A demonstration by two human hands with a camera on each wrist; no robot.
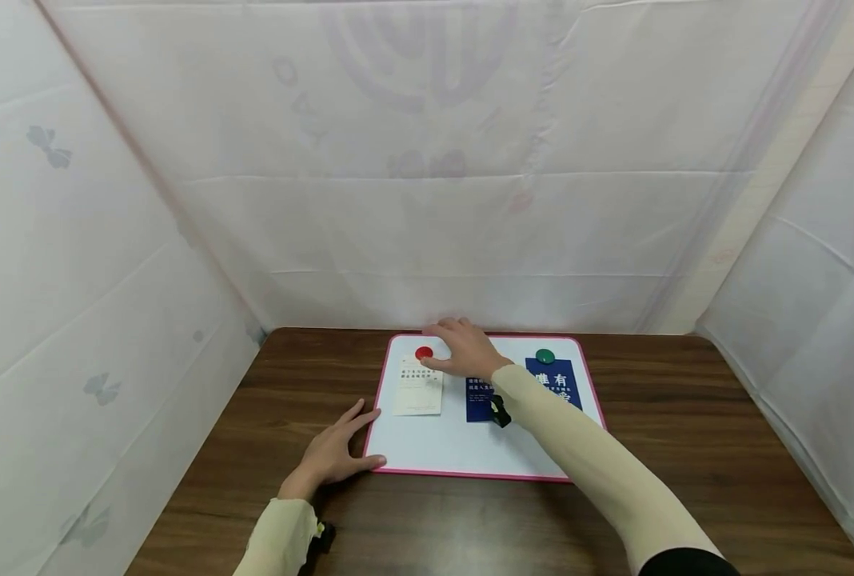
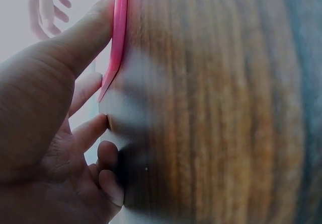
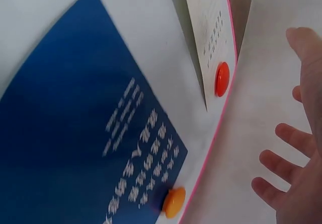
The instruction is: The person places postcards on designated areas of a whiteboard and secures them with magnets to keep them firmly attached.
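Note:
A whiteboard with a pink frame (image 1: 470, 474) lies on a brown wooden table (image 1: 686, 448). A red magnet (image 1: 424, 353) pins a cream note (image 1: 418, 392) to it. A green magnet (image 1: 545, 356) pins a blue card (image 1: 560, 384). A second blue card (image 3: 75, 148) carries an orange magnet (image 3: 174, 202) at its top edge. My right hand (image 1: 463, 348) hovers over that card's top with fingers (image 3: 274, 162) spread, holding nothing; the hand hides the orange magnet in the head view. My left hand (image 1: 333, 454) lies flat on the table at the board's near left corner, thumb (image 2: 88, 30) against the frame (image 2: 119, 32).
White cloth walls (image 1: 427, 200) enclose the table at the back and on both sides, close behind the board's far edge. Bare wood shows to the left, right and front of the board. A small black wrist camera (image 1: 500, 412) sits under my right forearm.

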